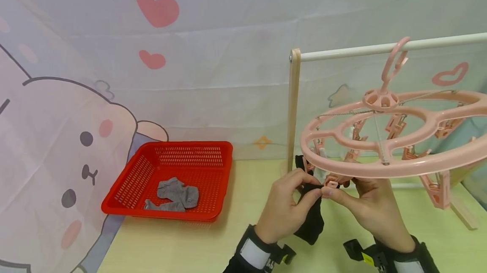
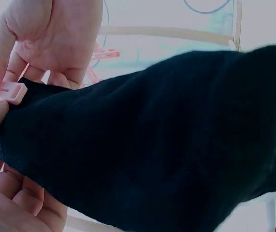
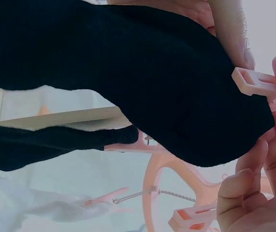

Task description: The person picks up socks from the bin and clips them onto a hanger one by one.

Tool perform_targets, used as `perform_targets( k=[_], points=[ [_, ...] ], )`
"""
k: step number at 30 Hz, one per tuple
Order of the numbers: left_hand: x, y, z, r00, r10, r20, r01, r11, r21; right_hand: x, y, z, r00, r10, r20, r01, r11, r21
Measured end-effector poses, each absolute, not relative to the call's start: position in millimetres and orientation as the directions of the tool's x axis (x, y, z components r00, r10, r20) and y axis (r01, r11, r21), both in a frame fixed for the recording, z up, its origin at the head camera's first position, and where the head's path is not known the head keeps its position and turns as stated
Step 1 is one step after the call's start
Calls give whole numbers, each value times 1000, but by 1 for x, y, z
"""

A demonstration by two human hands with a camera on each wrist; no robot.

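Observation:
A black sock [image 1: 313, 222] hangs between my hands under the near left side of the pink round hanger [image 1: 342, 167]. With thumb and fingers my left hand [image 1: 281, 205] pinches the sock's upper edge. My right hand [image 1: 374, 209] grips a pink clip [image 1: 332, 183], its thumb pressed on the clip. In the right wrist view the jaws of this clip [image 3: 252, 83] lie over the sock's edge. A second black sock [image 3: 65, 145] hangs from another clip behind, with a white cloth piece [image 3: 41, 208] beside it.
The hanger hooks on a white rail [image 1: 342, 54] with a wooden post [image 1: 294, 108] on its left. Several more clips dangle from the ring. On the table [image 1: 251, 205] at left, a red basket [image 1: 217, 188] holds grey socks [image 1: 179, 195].

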State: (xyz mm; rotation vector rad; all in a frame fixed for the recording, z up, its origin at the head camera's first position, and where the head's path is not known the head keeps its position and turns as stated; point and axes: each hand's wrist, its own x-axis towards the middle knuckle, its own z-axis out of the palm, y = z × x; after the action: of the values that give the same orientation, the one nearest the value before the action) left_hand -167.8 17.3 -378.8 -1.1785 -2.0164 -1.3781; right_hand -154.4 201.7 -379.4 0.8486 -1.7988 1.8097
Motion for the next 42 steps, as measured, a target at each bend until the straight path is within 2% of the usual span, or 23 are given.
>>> perform_targets(
  k=[11, 20, 24, 27, 31, 34, 42],
  points=[
    [-164, 18, -373, -533, 364, 763, 841, 132, 525, -153, 204, -380, -740, -108, 664, -672, 69, -737],
    [-163, 17, -371, -527, 358, 770, 843, 103, 529, -154, 203, -385, -711, -94, 697, -703, 86, -706],
    [-163, 16, -372, -521, 360, 774, 846, 98, 524, -152, 203, -384, -745, -81, 662, -667, 120, -735],
    [-164, 15, -373, -521, 362, 773, 846, 101, 524, -151, 205, -384, -764, -61, 642, -645, 97, -758],
    [-163, 13, -372, -538, 350, 767, 836, 104, 539, -153, 213, -386, -739, -79, 669, -664, -82, -743],
    [-164, 11, -371, -550, 332, 766, 829, 103, 550, -156, 220, -389, -692, -130, 710, -670, -248, -700],
    [-168, 6, -371, -571, 307, 762, 815, 100, 570, -163, 235, -384, -447, -312, 839, -610, -579, -541]
  ],
)
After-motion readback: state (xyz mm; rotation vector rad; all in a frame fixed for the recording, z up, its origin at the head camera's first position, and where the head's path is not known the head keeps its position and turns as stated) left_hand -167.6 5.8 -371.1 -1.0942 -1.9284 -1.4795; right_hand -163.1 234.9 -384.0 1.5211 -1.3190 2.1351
